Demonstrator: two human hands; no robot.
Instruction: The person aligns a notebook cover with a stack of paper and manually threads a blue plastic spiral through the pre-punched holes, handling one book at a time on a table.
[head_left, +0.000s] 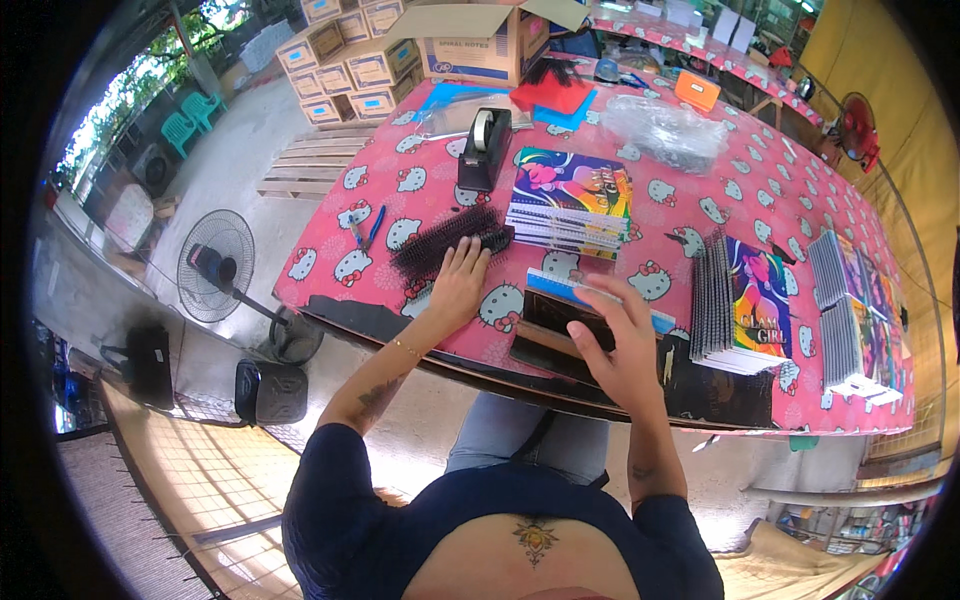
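Observation:
My left hand (462, 282) lies with its fingers stretched flat on a pile of black spiral binding wires (440, 243). My right hand (622, 338) is curved over a dark wooden block (560, 318) with a blue-and-white strip along its far edge, at the table's near edge. Its thumb and fingers are apart, with nothing visible between them; whether they touch the block is unclear. Beyond the block sits a stack of colourful notebooks (572, 195) with white punched edges. To the right, a row of spiral-bound notebooks (738, 305) stands with bindings toward me.
Blue-handled pliers (370, 228) and a black tape dispenser (485, 150) lie at left and beyond. More notebooks (855, 310) are stacked at far right. Clear plastic wrap (665, 135), an orange box (697, 90) and an open carton (475, 55) are farther back. A fan (215, 265) stands left.

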